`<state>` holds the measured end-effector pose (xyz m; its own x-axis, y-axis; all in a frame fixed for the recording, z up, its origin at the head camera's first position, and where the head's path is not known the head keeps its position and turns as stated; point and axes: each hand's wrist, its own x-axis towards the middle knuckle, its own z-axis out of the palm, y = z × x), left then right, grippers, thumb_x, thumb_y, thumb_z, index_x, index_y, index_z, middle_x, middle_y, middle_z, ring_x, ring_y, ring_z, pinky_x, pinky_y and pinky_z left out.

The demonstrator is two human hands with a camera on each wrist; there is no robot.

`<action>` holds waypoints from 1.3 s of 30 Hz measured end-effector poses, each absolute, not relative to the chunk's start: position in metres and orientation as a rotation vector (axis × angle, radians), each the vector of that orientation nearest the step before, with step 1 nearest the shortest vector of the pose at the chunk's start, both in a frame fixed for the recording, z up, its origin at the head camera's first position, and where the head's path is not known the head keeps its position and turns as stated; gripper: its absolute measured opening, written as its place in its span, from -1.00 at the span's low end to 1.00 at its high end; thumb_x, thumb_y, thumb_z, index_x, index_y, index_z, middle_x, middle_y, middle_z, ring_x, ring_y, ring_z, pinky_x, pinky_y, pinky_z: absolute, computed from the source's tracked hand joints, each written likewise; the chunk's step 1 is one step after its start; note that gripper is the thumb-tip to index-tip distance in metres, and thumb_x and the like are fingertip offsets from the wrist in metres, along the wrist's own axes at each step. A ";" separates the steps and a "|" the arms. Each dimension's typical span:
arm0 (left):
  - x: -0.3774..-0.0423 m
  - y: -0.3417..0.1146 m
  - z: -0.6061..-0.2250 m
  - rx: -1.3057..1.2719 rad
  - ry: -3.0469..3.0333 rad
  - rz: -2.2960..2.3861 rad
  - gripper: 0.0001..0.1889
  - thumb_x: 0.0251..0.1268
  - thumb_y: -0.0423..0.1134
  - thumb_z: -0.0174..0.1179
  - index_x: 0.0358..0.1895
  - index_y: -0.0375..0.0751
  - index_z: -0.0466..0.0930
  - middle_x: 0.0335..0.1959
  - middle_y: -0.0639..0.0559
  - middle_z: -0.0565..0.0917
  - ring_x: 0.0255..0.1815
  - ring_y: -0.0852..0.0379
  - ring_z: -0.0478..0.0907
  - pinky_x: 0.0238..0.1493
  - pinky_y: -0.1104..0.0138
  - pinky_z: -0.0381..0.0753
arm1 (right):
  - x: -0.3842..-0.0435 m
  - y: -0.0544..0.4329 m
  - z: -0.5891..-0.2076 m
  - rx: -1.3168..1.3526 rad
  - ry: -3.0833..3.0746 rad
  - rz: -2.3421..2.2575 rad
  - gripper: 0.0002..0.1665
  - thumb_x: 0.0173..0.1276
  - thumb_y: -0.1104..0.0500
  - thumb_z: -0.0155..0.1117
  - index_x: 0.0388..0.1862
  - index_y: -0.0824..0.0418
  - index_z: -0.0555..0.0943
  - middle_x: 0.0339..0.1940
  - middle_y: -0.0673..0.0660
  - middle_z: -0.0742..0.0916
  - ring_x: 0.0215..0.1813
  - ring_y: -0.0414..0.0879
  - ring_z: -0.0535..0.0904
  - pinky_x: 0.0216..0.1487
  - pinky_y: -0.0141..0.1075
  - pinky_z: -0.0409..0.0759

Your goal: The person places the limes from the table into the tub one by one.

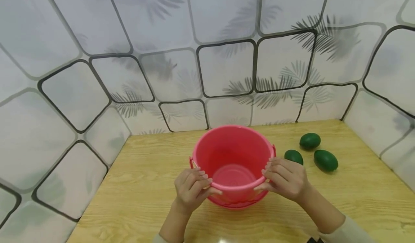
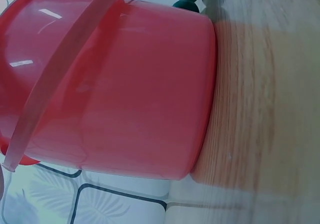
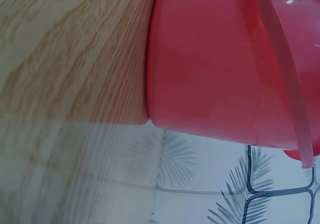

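So there's a pink bucket sitting just below the middle of the head frame, mouth up, and both hands are on it. Left hand grips the rim at the bucket's lower left, fingers over the edge and thumb lower down on the outside. Right hand has pretty much the same grip on the lower right of the rim. The inside of the bucket is showing, right down to the round bottom.

The bucket's handle hangs down along the near side; both wrist views show it as a paler pink band slanting across the bucket, and its base meets the wood-grain table there.

Over to the right of the head frame, 3 dark green oval things lie on the table: 1 at the back, 1 further right, and 1 just behind the right hand, partly hidden by it. A white wall covering with dark rounded outlines and grey leaves fills the upper frame. Pale sleeve at lower right.
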<state>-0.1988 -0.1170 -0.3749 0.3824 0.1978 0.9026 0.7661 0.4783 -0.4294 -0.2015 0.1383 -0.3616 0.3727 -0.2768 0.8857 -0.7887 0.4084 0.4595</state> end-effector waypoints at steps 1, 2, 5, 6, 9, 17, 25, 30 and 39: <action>-0.199 -0.116 -0.375 -1.047 -1.154 -0.463 -0.55 0.13 0.07 0.28 -0.68 -0.22 0.51 -0.70 0.02 0.53 -0.61 0.17 0.47 -0.55 0.40 0.59 | -0.201 0.138 -0.361 1.149 -1.187 0.444 -0.40 0.14 -0.18 0.34 -0.78 0.31 0.59 -0.75 0.14 0.64 -0.70 -0.05 0.55 -0.73 -0.15 0.55; -0.199 -0.116 -0.374 -1.047 -1.154 -0.464 -0.55 0.13 0.07 0.28 -0.68 -0.22 0.51 -0.70 0.02 0.53 -0.60 0.17 0.47 -0.55 0.40 0.59 | -0.200 0.138 -0.361 1.148 -1.182 0.446 -0.40 0.14 -0.17 0.34 -0.78 0.31 0.59 -0.75 0.14 0.64 -0.70 -0.05 0.55 -0.74 -0.16 0.54; -0.199 -0.114 -0.375 -1.048 -1.155 -0.469 -0.55 0.14 0.08 0.27 -0.68 -0.21 0.52 -0.70 0.03 0.53 -0.60 0.16 0.48 -0.54 0.40 0.60 | -0.198 0.139 -0.360 1.144 -1.167 0.452 -0.40 0.14 -0.17 0.35 -0.79 0.30 0.57 -0.76 0.14 0.63 -0.71 -0.05 0.53 -0.76 -0.17 0.52; -0.199 -0.113 -0.375 -1.049 -1.155 -0.470 -0.55 0.14 0.08 0.27 -0.68 -0.22 0.51 -0.70 0.03 0.53 -0.60 0.16 0.48 -0.54 0.39 0.60 | -0.197 0.139 -0.360 1.142 -1.163 0.454 -0.40 0.14 -0.17 0.35 -0.79 0.30 0.57 -0.77 0.13 0.62 -0.71 -0.05 0.53 -0.76 -0.16 0.52; -0.200 -0.111 -0.375 -1.048 -1.152 -0.478 -0.55 0.15 0.08 0.26 -0.67 -0.22 0.51 -0.70 0.03 0.54 -0.60 0.15 0.49 -0.54 0.38 0.60 | -0.195 0.141 -0.359 1.139 -1.165 0.450 -0.39 0.16 -0.17 0.34 -0.80 0.30 0.57 -0.77 0.13 0.62 -0.71 -0.05 0.53 -0.77 -0.16 0.51; -0.200 -0.106 -0.377 -1.040 -1.150 -0.487 -0.55 0.17 0.07 0.25 -0.68 -0.22 0.51 -0.69 0.02 0.55 -0.61 0.16 0.48 -0.55 0.38 0.60 | -0.193 0.147 -0.358 1.141 -1.190 0.438 -0.40 0.17 -0.16 0.32 -0.78 0.31 0.58 -0.75 0.15 0.63 -0.70 -0.04 0.54 -0.76 -0.15 0.52; -0.201 -0.101 -0.379 -1.050 -1.167 -0.500 -0.55 0.14 0.08 0.27 -0.66 -0.23 0.51 -0.68 0.02 0.55 -0.58 0.15 0.51 -0.52 0.38 0.62 | -0.191 0.151 -0.359 1.092 -1.148 0.448 -0.42 0.15 -0.13 0.35 -0.77 0.33 0.58 -0.77 0.16 0.62 -0.70 -0.03 0.52 -0.72 -0.19 0.50; -0.201 -0.097 -0.381 -1.050 -1.187 -0.489 -0.55 0.16 0.09 0.25 -0.65 -0.21 0.52 -0.67 0.03 0.56 -0.57 0.15 0.51 -0.50 0.38 0.63 | -0.189 0.153 -0.359 1.069 -1.137 0.444 -0.42 0.16 -0.13 0.35 -0.78 0.32 0.58 -0.76 0.16 0.63 -0.69 -0.03 0.53 -0.68 -0.24 0.52; -0.200 -0.098 -0.384 -1.029 -1.218 -0.508 -0.55 0.14 0.11 0.26 -0.64 -0.22 0.53 -0.64 0.01 0.56 -0.56 0.15 0.53 -0.48 0.38 0.63 | -0.190 0.153 -0.362 1.065 -1.173 0.459 -0.41 0.17 -0.14 0.33 -0.77 0.32 0.59 -0.75 0.16 0.64 -0.68 -0.02 0.54 -0.71 -0.22 0.51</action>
